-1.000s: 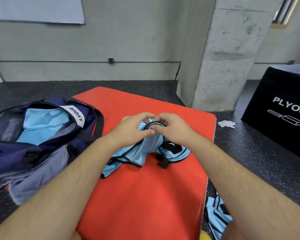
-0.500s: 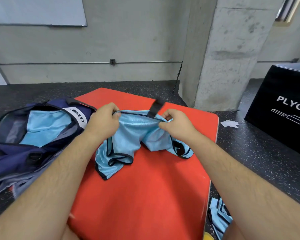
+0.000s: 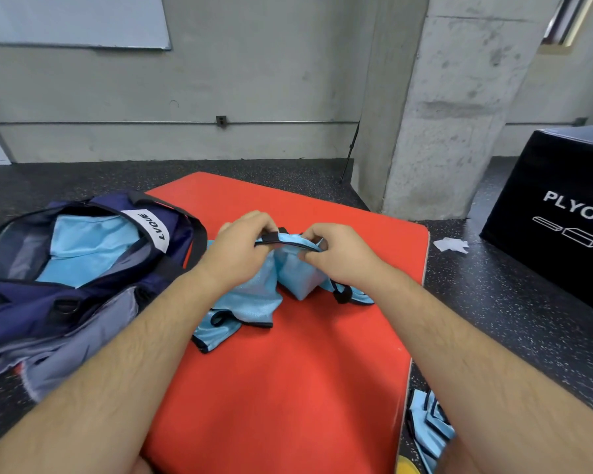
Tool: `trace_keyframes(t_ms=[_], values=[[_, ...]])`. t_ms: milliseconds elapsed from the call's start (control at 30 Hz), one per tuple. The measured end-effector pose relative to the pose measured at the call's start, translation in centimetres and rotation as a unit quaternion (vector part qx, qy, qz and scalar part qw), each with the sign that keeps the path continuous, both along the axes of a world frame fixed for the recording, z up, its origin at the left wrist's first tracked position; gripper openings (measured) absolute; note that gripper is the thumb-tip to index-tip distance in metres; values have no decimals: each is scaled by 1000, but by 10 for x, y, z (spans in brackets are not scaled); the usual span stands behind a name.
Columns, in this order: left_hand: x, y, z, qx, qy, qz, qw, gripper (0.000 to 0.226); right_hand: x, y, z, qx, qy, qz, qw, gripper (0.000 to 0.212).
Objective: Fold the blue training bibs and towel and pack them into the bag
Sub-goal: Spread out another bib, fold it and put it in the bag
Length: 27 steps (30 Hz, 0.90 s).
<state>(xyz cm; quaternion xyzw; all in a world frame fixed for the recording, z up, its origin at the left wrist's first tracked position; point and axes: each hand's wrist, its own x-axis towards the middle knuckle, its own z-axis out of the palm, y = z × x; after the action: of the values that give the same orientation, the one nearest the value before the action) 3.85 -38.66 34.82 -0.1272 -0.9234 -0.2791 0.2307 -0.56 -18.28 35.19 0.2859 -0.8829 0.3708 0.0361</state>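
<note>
A light blue training bib [image 3: 250, 302] with black trim lies crumpled on the red mat [image 3: 281, 388]. My left hand [image 3: 240, 248] and my right hand [image 3: 336, 254] both pinch its black-trimmed top edge, held a little above the mat, close together. The rest of the bib hangs down and trails toward me. At the left, the navy bag [image 3: 83, 265] lies open with light blue fabric [image 3: 83, 244] inside it. More blue bibs [image 3: 428, 425] lie on the floor by my right forearm.
A concrete pillar [image 3: 442, 114] stands behind the mat at the right. A black plyo box [image 3: 562, 200] sits at the far right, with a crumpled white paper [image 3: 451, 244] on the dark speckled floor beside it. A grey wall runs along the back.
My hands had spread the bib's top edge wide apart half a second ago. They have now come closer together over the mat, still holding that edge, and the bib is bunched up more.
</note>
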Motion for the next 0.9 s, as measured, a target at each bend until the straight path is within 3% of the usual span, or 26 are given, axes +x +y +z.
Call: trace_keyframes(t_ms=[167,300,367,500,567,667,800,900], values=[[6,-29,11,11,20,135,991,23,-15,16,-5,96,19,-64,993,5],[5,-41,8,-102,-28,254,961,23,-18,22,-3,66,24,-83,994,9],[5,-29,1,-120,-55,197,972,40,-15,18,-2,35,20,-67,997,8],[10,13,-7,-54,-82,-8,995,79,-7,6,-1,12,32,-18,999,12],[5,22,-12,-37,-92,-35,994,68,-3,2,1,9,42,-1,999,13],[1,22,-9,43,-66,-46,996,13,-1,4,3,5,37,2,999,11],[-1,2,1,49,-31,52,997,8,-7,18,3,42,42,-35,998,10],[-3,-20,-1,37,-62,138,988,6,-14,29,4,18,38,-67,997,6]])
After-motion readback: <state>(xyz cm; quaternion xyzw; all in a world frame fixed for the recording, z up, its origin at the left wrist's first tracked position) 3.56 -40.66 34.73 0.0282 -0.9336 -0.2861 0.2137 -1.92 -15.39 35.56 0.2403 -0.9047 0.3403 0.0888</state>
